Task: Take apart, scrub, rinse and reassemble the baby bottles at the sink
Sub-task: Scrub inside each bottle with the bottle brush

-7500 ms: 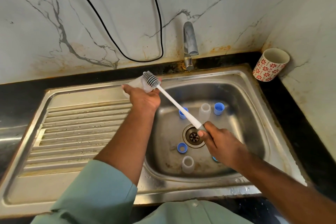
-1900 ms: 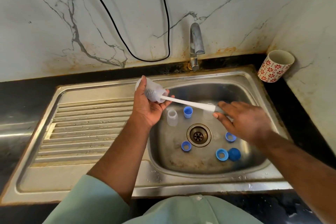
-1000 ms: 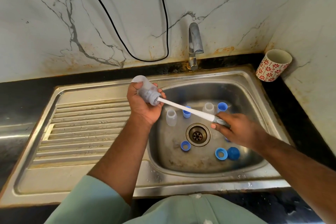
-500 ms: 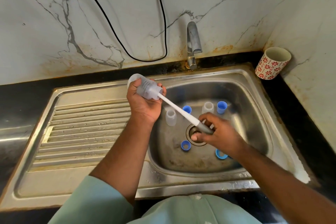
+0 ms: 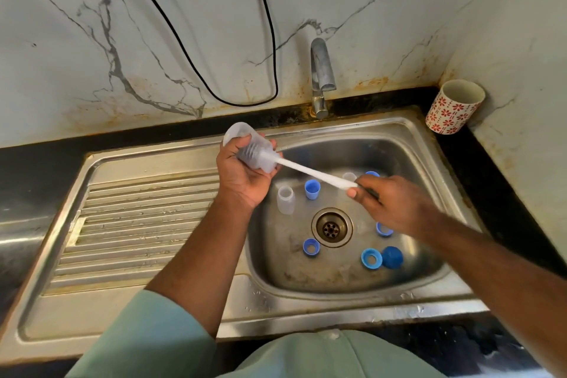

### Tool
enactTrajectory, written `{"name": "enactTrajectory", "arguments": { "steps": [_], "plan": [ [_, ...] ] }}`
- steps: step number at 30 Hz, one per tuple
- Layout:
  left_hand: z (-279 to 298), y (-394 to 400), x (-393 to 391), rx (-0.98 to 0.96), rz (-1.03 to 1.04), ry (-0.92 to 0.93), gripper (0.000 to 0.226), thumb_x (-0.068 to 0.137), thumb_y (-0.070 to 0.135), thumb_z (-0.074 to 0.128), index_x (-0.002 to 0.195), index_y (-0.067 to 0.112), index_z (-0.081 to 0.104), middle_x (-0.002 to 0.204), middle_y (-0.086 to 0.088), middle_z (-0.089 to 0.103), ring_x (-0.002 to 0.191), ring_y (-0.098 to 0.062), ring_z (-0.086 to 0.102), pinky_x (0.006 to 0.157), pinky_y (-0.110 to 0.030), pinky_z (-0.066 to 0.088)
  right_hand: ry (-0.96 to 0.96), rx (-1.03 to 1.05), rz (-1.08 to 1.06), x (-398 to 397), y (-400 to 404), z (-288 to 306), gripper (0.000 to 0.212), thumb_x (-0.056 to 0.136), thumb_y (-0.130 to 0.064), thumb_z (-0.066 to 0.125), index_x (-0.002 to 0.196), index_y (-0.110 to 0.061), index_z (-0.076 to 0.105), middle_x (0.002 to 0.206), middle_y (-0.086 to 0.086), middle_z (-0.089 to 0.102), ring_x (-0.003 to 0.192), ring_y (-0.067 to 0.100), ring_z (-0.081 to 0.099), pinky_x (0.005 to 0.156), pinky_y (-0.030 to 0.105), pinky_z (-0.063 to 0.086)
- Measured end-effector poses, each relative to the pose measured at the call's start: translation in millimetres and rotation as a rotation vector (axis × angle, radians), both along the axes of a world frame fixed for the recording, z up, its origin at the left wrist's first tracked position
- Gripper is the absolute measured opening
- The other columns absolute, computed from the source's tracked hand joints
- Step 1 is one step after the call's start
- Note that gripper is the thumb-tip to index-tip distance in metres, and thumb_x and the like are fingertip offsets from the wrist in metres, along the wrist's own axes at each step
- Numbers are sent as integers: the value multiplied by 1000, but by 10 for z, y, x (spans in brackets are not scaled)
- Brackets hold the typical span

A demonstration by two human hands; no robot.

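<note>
Head view, item record. Step in hand, by judgement: scrubbing. Left hand (image 5: 242, 176): grip curled round a clear baby bottle (image 5: 248, 147), held tilted over the left rim of the steel sink (image 5: 399, 129). Right hand (image 5: 389, 202): grip pinching the handle of a white bottle brush (image 5: 313, 170), bristle head inside the bottle. Basin contents: further clear bottle (image 5: 286, 200), upright; blue collars and caps, among them a dark blue cap (image 5: 392, 257), scattered round the drain (image 5: 332, 227). Tap (image 5: 320, 77): no water seen running. Next move, by judgement: withdrawing the brush and rinsing, which called for the tap to be opened.
</note>
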State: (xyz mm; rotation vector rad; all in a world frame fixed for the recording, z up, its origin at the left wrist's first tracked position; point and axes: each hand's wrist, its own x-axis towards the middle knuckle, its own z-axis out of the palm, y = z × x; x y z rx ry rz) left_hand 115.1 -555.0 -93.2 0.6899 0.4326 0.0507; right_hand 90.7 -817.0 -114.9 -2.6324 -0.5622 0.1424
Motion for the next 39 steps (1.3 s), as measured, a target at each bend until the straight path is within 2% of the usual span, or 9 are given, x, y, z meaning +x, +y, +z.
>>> {"name": "enactTrajectory", "arguments": {
  "steps": [4,7,14,19,22,26,32,36,39],
  "plan": [
    [74,-17,70,24,-34,-32,65,65,20,66,127,13,49,92,-9,56,85,-26,55,71,-37,53,244,104,-109,-174,130,-110,45,96,-58,37,75,-21,53,57,-2,52,49,7,46,51,30,41],
    [42,-76,12,-5,-23,-24,36,80,42,61,97,11,55,73,-5,48,66,-17,43,62,-28,41,229,136,51,-180,-65,-31,49,85,-67,31,71,-24,49,55,-4,50,47,7,46,50,26,40],
    [53,-78,89,69,-84,-94,78,50,76,74,102,21,59,86,-5,58,80,-19,58,97,-54,46,649,507,-136,-322,192,9,52,92,-56,43,78,-7,53,57,-5,44,48,7,36,46,24,33],
    [4,250,5,310,-253,51,61,88,64,48,125,16,54,104,-11,62,91,-24,65,80,-43,55,73,-115,-84,-343,149,95,44,95,-62,21,86,-26,44,63,-7,49,62,14,56,61,33,50],
    [43,355,2,234,-163,210,49,91,37,62,131,11,50,126,-20,57,110,-36,63,81,-49,58,-41,-348,-75,-279,100,136,48,94,-63,11,100,-29,45,70,-10,46,66,12,58,64,32,53],
    [230,305,54,66,-126,320,28,93,20,42,105,3,60,102,-20,59,93,-34,61,70,-50,57,-5,-349,-56,-292,243,133,41,98,-62,21,97,-30,46,71,-10,48,66,11,57,66,32,53],
    [233,196,143,-47,-16,176,29,90,44,57,82,17,62,79,-5,62,70,-21,56,88,-38,44,1133,573,-154,-207,195,259,51,96,-56,46,81,-11,65,54,2,39,42,14,26,40,25,26],
    [190,266,197,-107,45,143,35,91,50,52,89,16,62,79,-5,62,70,-20,57,97,-39,42,437,292,-19,-165,168,97,47,91,-52,55,69,-11,52,54,-4,44,45,7,37,46,26,36],
    [245,224,216,-143,91,119,40,93,53,47,93,15,60,77,-5,61,71,-20,56,85,-33,46,251,321,34,-234,160,-31,41,92,-51,51,67,-19,47,52,-7,44,46,6,40,49,30,39]
  ]
}}
